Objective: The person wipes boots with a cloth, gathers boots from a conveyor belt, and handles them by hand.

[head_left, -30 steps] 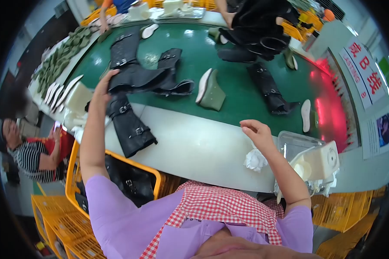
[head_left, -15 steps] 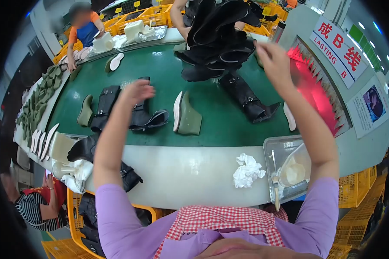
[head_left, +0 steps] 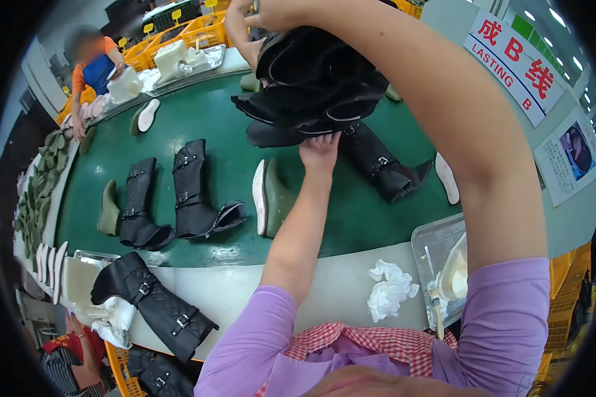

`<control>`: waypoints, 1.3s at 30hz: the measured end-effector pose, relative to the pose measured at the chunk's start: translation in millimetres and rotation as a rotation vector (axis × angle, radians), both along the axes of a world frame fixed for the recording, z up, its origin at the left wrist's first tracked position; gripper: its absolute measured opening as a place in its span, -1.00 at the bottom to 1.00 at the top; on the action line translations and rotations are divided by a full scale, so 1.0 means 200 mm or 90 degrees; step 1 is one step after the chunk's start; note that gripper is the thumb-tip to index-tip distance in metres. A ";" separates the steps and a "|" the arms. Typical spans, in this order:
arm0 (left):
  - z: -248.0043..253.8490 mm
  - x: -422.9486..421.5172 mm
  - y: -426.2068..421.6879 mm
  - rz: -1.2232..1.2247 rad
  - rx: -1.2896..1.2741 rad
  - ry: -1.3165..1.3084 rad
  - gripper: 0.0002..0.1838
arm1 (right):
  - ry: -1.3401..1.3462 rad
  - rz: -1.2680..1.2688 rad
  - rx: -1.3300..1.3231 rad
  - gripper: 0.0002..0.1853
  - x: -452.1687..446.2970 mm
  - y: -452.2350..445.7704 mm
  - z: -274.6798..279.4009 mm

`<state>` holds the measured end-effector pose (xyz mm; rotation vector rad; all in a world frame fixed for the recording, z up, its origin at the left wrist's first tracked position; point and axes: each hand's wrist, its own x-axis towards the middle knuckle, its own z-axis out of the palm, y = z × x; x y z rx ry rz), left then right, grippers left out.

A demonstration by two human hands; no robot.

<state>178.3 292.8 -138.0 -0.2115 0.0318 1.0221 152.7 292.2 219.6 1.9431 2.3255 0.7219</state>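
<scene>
The right hand [head_left: 275, 14] is reaching over the far side of the black boot bundle [head_left: 318, 73], which is sagging between both hands, probably heavy, floppy and best cradled underneath, where the left hand [head_left: 320, 155] is touching, each grip unclear.

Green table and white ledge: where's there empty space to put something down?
There's bare green table between the left forearm, the boot on its right and the tray, and bare white ledge between the left sleeve and the crumpled paper. It's crowded at the black bundle, with the left hand at its lower edge.
</scene>
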 end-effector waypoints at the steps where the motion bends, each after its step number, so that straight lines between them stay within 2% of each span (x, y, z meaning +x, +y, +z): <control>1: -0.03 0.02 0.04 0.028 0.067 -0.102 -0.47 | -0.044 -0.050 -0.040 -0.55 0.04 0.01 -0.03; 2: -0.06 0.03 0.08 0.024 0.057 -0.108 -0.47 | -0.050 -0.054 -0.049 -0.55 0.10 -0.01 -0.07; 4: -0.12 0.03 0.12 0.039 0.108 -0.282 -0.50 | -0.052 -0.085 0.051 -0.58 0.23 -0.03 -0.17; 5: -0.12 0.02 0.10 0.040 0.104 -0.289 -0.50 | -0.059 -0.085 0.049 -0.58 0.27 -0.02 -0.21; 7: 0.00 -0.05 0.00 0.047 -0.029 -0.173 -0.49 | -0.177 -0.141 0.081 -0.61 0.41 0.09 -0.29; 9: -0.10 -0.05 0.02 0.044 0.022 -0.164 -0.48 | -0.187 -0.135 0.141 -0.63 0.59 0.17 -0.38; 11: -0.12 -0.07 -0.01 0.089 0.087 -0.124 -0.43 | -0.057 -0.016 0.208 -0.66 0.62 0.07 -0.41; 12: -0.19 -0.06 0.01 0.084 0.163 -0.220 -0.38 | 0.112 -0.085 0.146 -0.48 0.73 0.16 -0.46; 13: -0.19 -0.07 0.02 0.085 0.164 -0.223 -0.38 | 0.109 -0.084 0.147 -0.48 0.75 0.14 -0.46; 15: -0.19 -0.09 0.02 0.041 0.258 -0.246 -0.35 | 0.315 -0.102 -0.014 -0.41 0.80 0.06 -0.48; 16: -0.10 -0.13 0.00 -0.072 0.175 -0.510 -0.36 | 0.320 -0.072 -0.010 -0.27 0.81 0.02 -0.50; 17: 0.01 -0.18 -0.03 -0.217 0.062 -0.742 -0.36 | 0.324 -0.071 -0.010 -0.27 0.85 0.01 -0.52; 19: 0.03 -0.20 0.03 0.032 0.375 -0.127 -0.38 | 0.483 -0.064 -0.161 -0.17 0.84 -0.04 -0.55; 20: 0.01 -0.20 0.05 0.019 0.397 -0.082 -0.38 | 0.550 -0.190 -0.295 0.03 0.86 -0.08 -0.53; 21: 0.00 -0.20 0.05 0.018 0.395 -0.080 -0.38 | 0.552 -0.191 -0.297 0.03 0.86 -0.12 -0.55; 23: -0.01 -0.20 0.06 0.103 0.426 0.055 -0.42 | 0.667 -0.144 -0.369 0.03 0.89 -0.18 -0.55; 25: 0.00 -0.19 0.07 0.117 0.427 0.092 -0.42 | 0.738 -0.069 -0.444 -0.05 0.92 -0.19 -0.60; 27: 0.01 -0.18 0.05 0.103 0.420 0.089 -0.43 | 0.719 -0.072 -0.403 -0.07 0.93 -0.23 -0.61; 29: 0.02 -0.17 0.02 0.090 0.414 0.080 -0.43 | 0.727 -0.079 -0.393 -0.04 0.92 -0.28 -0.60; 31: 0.02 -0.16 -0.01 0.072 0.406 0.071 -0.43 | 0.704 -0.123 -0.305 -0.01 0.87 -0.37 -0.53; 33: 0.03 -0.16 -0.05 0.059 0.398 0.065 -0.44 | 0.673 -0.070 -0.307 0.03 0.78 -0.54 -0.41; 35: 0.04 -0.16 -0.10 0.049 0.394 0.061 -0.44 | 0.611 0.010 -0.251 0.04 0.84 -0.58 -0.46; 37: 0.06 -0.17 -0.15 0.044 0.393 0.060 -0.44 | 0.555 -0.010 -0.196 0.06 0.78 -0.72 -0.43; 39: 0.07 -0.21 -0.21 0.037 0.389 0.068 -0.45 | 0.593 -0.001 -0.209 0.07 0.76 -0.82 -0.44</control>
